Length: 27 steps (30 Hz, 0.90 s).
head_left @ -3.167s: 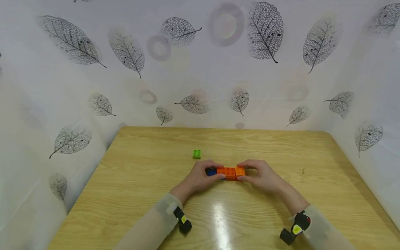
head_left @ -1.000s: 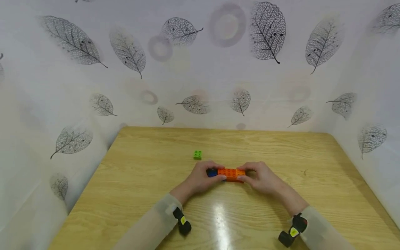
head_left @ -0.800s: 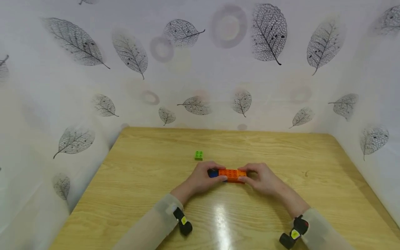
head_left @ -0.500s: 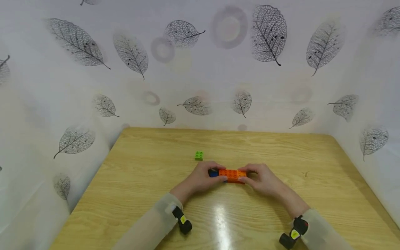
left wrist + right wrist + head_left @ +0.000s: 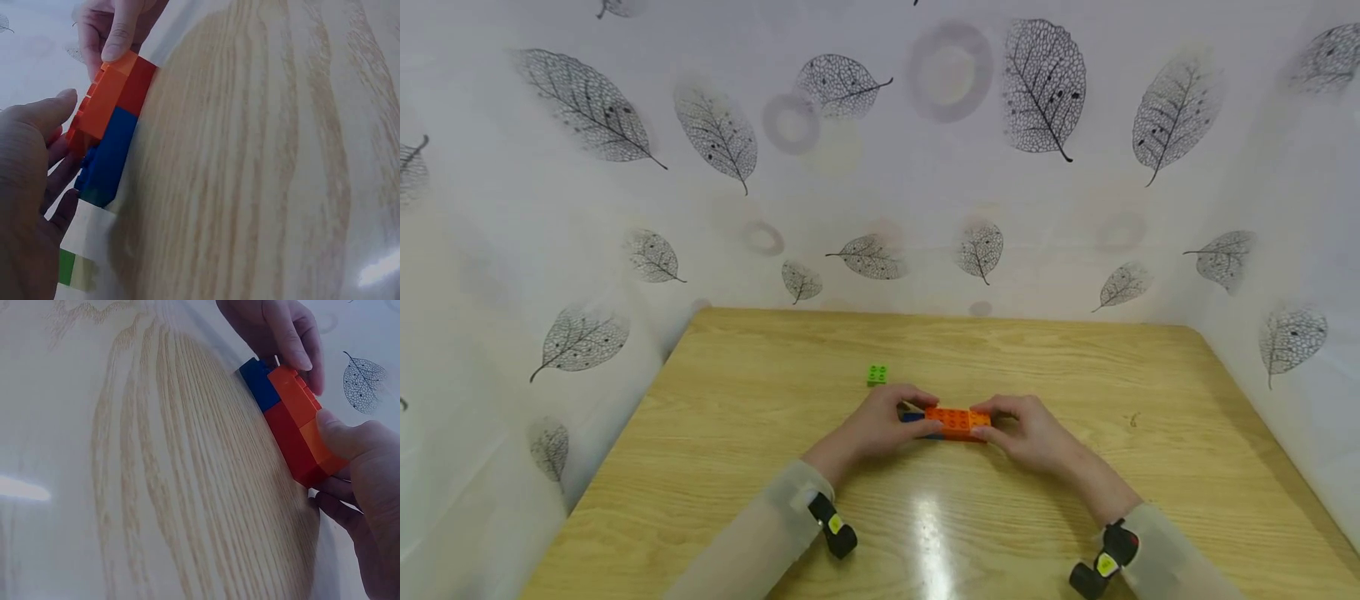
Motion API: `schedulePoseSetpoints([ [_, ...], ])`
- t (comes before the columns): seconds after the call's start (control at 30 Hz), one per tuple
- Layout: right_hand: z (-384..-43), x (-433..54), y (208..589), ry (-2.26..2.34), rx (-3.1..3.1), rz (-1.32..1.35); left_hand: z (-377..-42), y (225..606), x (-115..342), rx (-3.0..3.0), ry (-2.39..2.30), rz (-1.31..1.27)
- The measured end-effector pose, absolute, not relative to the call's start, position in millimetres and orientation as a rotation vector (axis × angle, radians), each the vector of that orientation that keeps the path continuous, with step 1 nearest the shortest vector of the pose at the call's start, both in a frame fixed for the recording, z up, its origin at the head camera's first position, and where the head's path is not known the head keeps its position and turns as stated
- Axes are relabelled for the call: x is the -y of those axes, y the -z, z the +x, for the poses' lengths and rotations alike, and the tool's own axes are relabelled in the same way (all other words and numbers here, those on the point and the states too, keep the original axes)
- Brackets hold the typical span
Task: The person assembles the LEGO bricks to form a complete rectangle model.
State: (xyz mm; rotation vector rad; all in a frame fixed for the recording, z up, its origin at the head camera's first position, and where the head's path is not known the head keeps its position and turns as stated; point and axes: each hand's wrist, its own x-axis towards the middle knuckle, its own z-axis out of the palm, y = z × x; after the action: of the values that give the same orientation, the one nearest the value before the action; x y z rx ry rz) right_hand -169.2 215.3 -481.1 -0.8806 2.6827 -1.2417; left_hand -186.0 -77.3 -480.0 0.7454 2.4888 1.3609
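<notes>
A joined block of toy building bricks stands on the table. A blue brick (image 5: 110, 159) and a red brick (image 5: 294, 442) form its bottom row; an orange-red brick (image 5: 949, 417) and a lighter orange brick (image 5: 978, 421) lie on top. At the right end, my right hand (image 5: 1033, 429) pinches the lighter orange brick between thumb and fingers. My left hand (image 5: 880, 423) is around the blue end, thumb and fingers spread; in the left wrist view its thumb is apart from the bricks. Whether its other fingertips touch the blue brick I cannot tell.
A small green brick (image 5: 877, 375) with studs up sits on the wooden table (image 5: 760, 358) behind my left hand. A white leaf-print cloth (image 5: 865, 192) hangs around the table's back and sides. Each wrist wears a black camera.
The lighter orange brick, at first a little apart from the orange-red one, now sits flush beside it. My left hand has loosened slightly and shows more of the blue brick. My right hand keeps its grip.
</notes>
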Motion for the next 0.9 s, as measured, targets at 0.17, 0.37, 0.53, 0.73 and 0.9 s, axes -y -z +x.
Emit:
schedulePoseSetpoints([
  [0.17,-168.0,-214.9,481.7,1.241,-2.686,-0.874,-187.7,468.9,83.1,-2.498,-1.374,0.774],
  [0.37,-168.0,-214.5,482.2,1.247,-2.682,-0.863,-196.3,459.3,92.2,-2.584,-1.39,0.811],
  [0.53,-167.8,-214.4,482.9,1.271,-2.673,-0.851,-204.1,458.6,100.1,-2.618,-1.403,0.786],
  [0.73,-165.9,-214.8,483.7,1.288,-2.666,-0.836,-208.3,460.8,110.5,-2.682,-1.35,0.716],
  [0.9,-164.9,-214.6,484.5,1.303,-2.659,-0.835,-214.0,463.5,117.0,-2.734,-1.337,0.698],
])
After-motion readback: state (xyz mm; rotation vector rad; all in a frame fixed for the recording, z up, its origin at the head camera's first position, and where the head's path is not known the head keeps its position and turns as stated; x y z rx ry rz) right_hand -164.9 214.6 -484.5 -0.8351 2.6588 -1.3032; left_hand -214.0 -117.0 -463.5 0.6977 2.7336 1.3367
